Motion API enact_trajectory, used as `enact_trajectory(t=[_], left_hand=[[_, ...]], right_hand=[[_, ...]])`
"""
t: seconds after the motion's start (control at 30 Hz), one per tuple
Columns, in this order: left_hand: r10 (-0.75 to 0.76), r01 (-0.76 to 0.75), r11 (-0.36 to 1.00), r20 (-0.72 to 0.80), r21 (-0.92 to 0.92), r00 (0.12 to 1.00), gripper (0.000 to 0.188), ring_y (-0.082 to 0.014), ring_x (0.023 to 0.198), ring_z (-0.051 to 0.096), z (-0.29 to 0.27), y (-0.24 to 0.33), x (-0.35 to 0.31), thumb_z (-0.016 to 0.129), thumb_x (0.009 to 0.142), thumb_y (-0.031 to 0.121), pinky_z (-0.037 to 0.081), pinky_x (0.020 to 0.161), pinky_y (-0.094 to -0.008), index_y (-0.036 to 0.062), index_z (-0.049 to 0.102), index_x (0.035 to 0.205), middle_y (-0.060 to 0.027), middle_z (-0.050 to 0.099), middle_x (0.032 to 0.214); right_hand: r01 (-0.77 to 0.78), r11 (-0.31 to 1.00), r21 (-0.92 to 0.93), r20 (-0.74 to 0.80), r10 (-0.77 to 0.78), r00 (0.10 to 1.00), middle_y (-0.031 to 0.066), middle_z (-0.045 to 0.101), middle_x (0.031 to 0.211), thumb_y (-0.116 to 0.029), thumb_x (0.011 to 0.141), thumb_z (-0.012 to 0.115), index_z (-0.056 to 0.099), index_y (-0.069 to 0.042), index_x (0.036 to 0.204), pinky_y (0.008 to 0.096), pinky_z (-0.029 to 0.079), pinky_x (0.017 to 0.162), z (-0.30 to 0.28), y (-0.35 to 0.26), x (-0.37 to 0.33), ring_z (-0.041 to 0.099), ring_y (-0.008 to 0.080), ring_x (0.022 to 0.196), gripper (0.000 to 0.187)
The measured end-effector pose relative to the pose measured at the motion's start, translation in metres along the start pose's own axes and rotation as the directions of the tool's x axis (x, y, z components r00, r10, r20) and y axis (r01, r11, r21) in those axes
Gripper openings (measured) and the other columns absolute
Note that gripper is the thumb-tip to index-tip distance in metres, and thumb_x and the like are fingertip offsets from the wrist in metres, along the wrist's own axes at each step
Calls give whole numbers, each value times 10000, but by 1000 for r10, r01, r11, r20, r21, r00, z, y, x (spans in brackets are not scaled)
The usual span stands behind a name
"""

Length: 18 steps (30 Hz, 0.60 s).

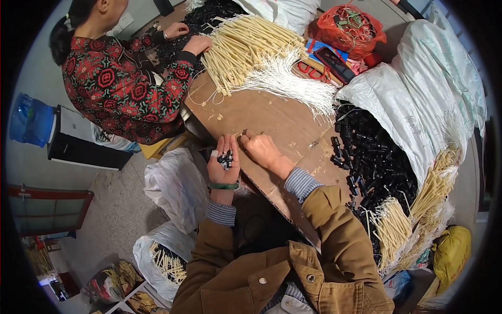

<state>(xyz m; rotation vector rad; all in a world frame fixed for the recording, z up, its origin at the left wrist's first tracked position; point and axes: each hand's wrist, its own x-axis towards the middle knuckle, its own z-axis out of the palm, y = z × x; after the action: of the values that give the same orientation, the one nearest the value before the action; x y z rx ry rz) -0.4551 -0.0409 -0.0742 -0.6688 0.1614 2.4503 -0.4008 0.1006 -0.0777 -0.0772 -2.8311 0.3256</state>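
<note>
At the lower edge, two brown sleeves [334, 217] with striped cuffs [302, 184] reach forward. Beyond them, just off the near edge of the bench [251, 110], small black and white pieces [225, 160] lie heaped in the cupped palm of the left hand [218, 171]; they show no common direction, and their separate long axes are too small to tell. This hand is palm up, fingers extended side by side and pointing away from the body, a green bangle [224, 186] at its wrist. Beside it and apart, the right hand [264, 150] is back up over the bench edge, fingers bent and directed leftward; whether the fingertips pinch anything cannot be told. To the right, black tubular parts [387, 157] lie at mixed angles beside a white sack [423, 94]. Farther off, a sheaf of cream sticks [256, 44] with white threads [298, 78] trailing rightward lies near a co-worker [130, 83] in a patterned garment.
</note>
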Motion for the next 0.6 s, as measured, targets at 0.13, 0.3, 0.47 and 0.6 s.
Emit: enact_trajectory(t=[0.13, 0.3, 0.47, 0.6], left_hand=[[30, -29, 998, -19, 64, 999, 366, -353, 1323, 409, 7, -3, -5, 356, 962, 96, 378, 1116, -421, -75, 464, 1268, -238, 457, 1377], [-63, 63, 998, -4, 20, 998, 376, -351, 1315, 420, 12, -25, -6, 359, 966, 100, 382, 1110, -426, -73, 463, 1283, -234, 458, 1380], [35, -440, 461, 480, 770, 877, 370, -313, 1228, 507, 11, -99, 2, 468, 929, 97, 421, 1064, -378, -70, 505, 1257, -219, 539, 1294], [-189, -645, -179, 618, 743, 763, 324, -269, 1088, 595, 43, -169, -38, 521, 916, 81, 483, 923, -322, -50, 573, 1208, -180, 619, 1173]], right_hand=[[-290, 863, 414, 57, 293, 954, 125, 627, 952, -67, 762, 597, 619, -10, 954, 335, 453, 493, -15, 16, -12, 528, 265, 526, 202], [-256, 83, 963, 171, 546, 820, 79, 648, 988, -139, 875, 624, 586, -40, 1084, 229, 458, 632, -43, 1, -24, 581, 127, 709, 235], [216, -750, 625, 528, 610, 591, 84, 664, 1035, -330, 960, 492, 599, -69, 1086, 293, 501, 810, -31, -6, -43, 624, 163, 916, 309], [289, -644, 708, 375, 690, 619, 43, 635, 1068, -347, 977, 455, 578, -83, 1132, 261, 441, 895, -67, 24, -85, 578, 137, 973, 330]])
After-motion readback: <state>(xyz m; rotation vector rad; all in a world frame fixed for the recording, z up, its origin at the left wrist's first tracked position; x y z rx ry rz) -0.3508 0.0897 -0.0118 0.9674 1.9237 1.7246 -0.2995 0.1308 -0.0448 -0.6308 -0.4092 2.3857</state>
